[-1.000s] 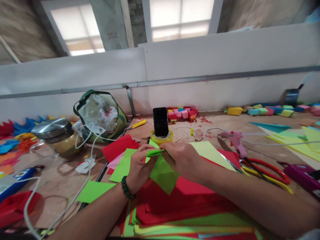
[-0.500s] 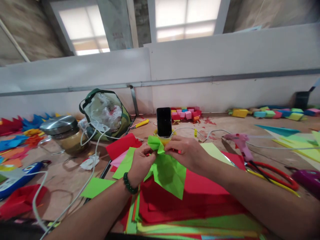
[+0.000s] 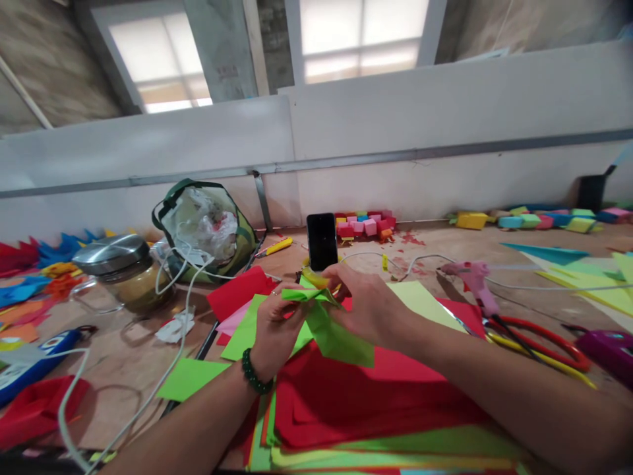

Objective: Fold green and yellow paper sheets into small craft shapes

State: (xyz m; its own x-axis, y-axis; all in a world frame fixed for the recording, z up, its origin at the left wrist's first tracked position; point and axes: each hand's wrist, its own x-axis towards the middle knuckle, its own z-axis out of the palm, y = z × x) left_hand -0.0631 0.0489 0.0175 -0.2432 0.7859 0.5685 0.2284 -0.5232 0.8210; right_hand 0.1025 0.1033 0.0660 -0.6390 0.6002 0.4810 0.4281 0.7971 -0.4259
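A sheet of bright green paper point(image 3: 341, 336), partly folded, is held between both hands above a stack of coloured paper point(image 3: 376, 389) with red sheets on top. My left hand point(image 3: 277, 323), with a dark green bead bracelet on its wrist, pinches the paper's left side. My right hand point(image 3: 368, 300) grips the fold from the right, its fingertips partly hidden behind the paper. Just beyond the hands a black phone point(image 3: 322, 241) stands upright. Loose green paper pieces point(image 3: 192, 379) lie left of the stack.
A glass jug with a metal lid point(image 3: 129, 274) and a bag point(image 3: 208, 227) stand at the left, with a white cable running past. A yellow cutter point(image 3: 275, 247) lies near the wall. At the right are a pink glue gun point(image 3: 472, 284) and red-handled scissors point(image 3: 544, 340).
The green paper's upper part has gone from standing up to lying flatter between the fingers. Its lower flap has swung to the right. My right hand has turned slightly over the fold.
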